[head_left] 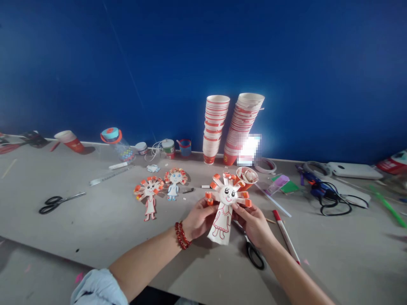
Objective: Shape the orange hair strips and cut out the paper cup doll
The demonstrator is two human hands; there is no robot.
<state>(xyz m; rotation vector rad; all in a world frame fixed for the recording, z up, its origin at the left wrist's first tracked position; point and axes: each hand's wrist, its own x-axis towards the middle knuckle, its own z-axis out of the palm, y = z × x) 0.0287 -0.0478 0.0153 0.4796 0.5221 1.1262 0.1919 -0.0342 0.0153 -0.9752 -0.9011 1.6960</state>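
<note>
Between my two hands is a paper-cup doll (221,220), with a drawn face, a red-outlined dress and curled orange-tipped strips around its head. My left hand (201,218) grips its left side, wearing a red bead bracelet (182,235) at the wrist. On the doll's other side, my right hand (253,220) pinches it near the neck with the thumb in front. Black-handled scissors (254,255) lie on the table under my right hand, partly hidden. To the left lie two finished-looking cup dolls, one with a red-outlined dress (150,205) and one with blue (173,190).
Two tall stacks of paper cups (216,123) (243,123) stand against the blue wall. A cup of scraps (247,177) sits behind the doll. Right of my hands are a red marker (286,237) and a glue gun (314,182) with its cord. More scissors (54,204) lie left.
</note>
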